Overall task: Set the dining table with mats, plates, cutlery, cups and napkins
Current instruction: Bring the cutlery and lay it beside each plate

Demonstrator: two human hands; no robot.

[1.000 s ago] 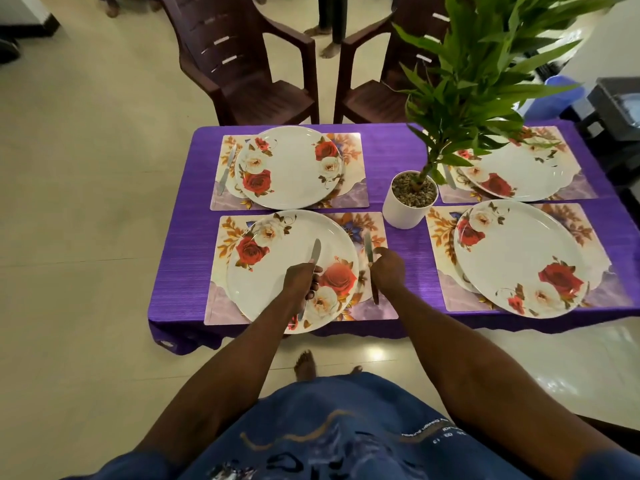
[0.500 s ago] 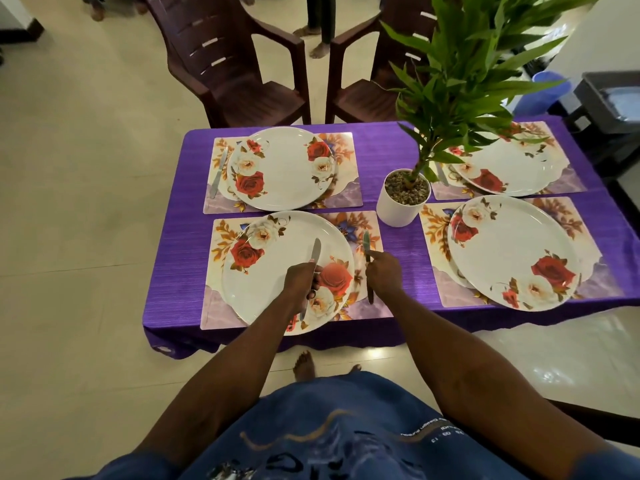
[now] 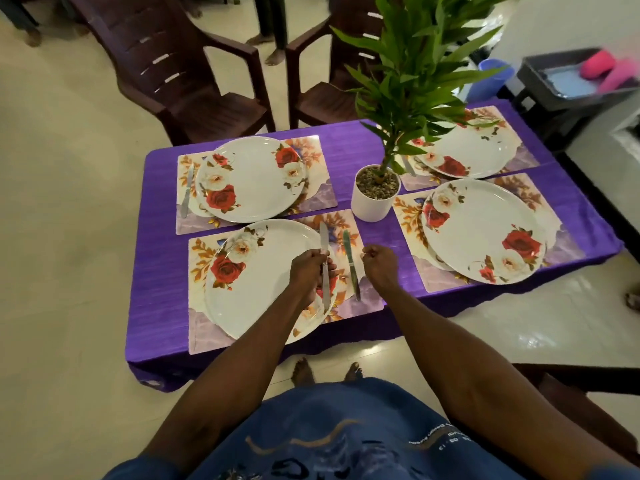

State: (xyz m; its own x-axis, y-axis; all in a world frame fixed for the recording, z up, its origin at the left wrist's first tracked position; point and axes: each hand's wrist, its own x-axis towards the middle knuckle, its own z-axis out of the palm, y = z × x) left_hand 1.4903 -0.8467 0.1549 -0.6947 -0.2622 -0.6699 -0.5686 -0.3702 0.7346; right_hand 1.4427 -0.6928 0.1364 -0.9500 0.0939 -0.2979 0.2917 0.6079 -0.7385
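Since the earlier frame our right hand (image 3: 379, 265) has let go of the knife (image 3: 350, 265) and moved a little to the right; its fingers are now curled together and hold nothing. That knife lies flat on the near-left mat (image 3: 360, 306), just beside the right rim of the plate (image 3: 256, 282), its blade pointing to the far edge of the table (image 3: 159, 271). Our left hand (image 3: 308, 268) grips a second knife (image 3: 324, 268) above the right part of the same plate, fingers closed around its middle, blade pointing away from us. Three more mats with flowered plates lie at the other corners of the table. A potted plant (image 3: 372, 199) stands in the middle, between the mats.
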